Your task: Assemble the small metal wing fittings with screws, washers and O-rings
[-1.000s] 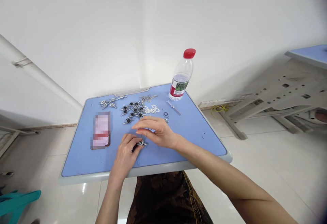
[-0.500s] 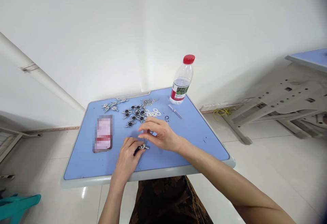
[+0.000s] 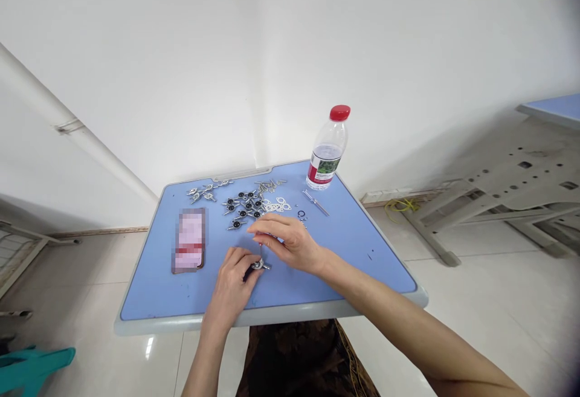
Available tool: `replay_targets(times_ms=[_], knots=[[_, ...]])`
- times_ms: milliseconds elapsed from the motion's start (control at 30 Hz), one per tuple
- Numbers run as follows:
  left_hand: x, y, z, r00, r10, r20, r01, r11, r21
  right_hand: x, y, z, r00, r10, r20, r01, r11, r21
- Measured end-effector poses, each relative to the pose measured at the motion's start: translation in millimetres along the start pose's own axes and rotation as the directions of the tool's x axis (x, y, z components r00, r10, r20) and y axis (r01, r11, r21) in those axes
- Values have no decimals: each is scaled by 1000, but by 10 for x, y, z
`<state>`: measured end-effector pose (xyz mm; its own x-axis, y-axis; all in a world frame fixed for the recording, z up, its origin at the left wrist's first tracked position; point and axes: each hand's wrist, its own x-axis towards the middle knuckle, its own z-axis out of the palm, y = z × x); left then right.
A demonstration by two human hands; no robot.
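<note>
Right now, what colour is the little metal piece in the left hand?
Silver and black, clearest in the head view, on the winged metal piece.

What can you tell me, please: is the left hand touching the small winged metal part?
Touching: the head view shows the left hand with its fingertips closed against the winged metal part.

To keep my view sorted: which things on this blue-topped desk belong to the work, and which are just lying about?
Work: silver winged metal part in the left hand, right hand beside it; black-centred silver winged parts; white flat gaskets; slim metal rod.
Lying about: clear plastic bottle with red cap; blurred flat rectangular object.
</note>
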<state>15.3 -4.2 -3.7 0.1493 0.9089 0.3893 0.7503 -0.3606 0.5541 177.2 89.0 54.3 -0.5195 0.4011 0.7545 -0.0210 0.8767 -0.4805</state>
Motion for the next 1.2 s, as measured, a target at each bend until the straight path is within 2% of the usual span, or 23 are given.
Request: replay_targets(times_ms=[200,300,400,567,733,867,933,1000,1067,1200], knots=[[-15,35,-28,999,6,38,-5,1000,-16,-27,12,-47,999,-45,3,45,996,-82],[-11,24,-25,999,-5,37,6,1000,-19,-23,-14,-91,994,-49,98,49,999,12],[-4,13,-19,999,-21,40,22,1000,-20,-5,-57,-116,988,-8,155,-15,988,151],[-1,15,-19,999,-20,44,20,1000,-15,14,-121,-63,996,77,45,-81,992,97],[-5,19,-18,999,-11,37,11,1000,-1,-10,-58,-25,1000,20,-1,-20,1000,-23],[-4,10,-3,999,-13,30,13,1000,-1,-6,-19,-112,994,-5,106,9,999,-34],[-2,10,0,1000,-11,28,11,1000,-8,14,-36,-167,978,24,208,-35,998,53],[1,19,-4,999,-13,31,13,1000,-17,30,-61,-196,967,44,250,-79,988,130],[6,36,-14,999,-23,42,24,999,-22,33,-78,-188,975,64,211,-92,988,123],[22,73,-35,998,-42,53,43,999,-14,8,-80,-118,993,58,100,-58,998,-2]])
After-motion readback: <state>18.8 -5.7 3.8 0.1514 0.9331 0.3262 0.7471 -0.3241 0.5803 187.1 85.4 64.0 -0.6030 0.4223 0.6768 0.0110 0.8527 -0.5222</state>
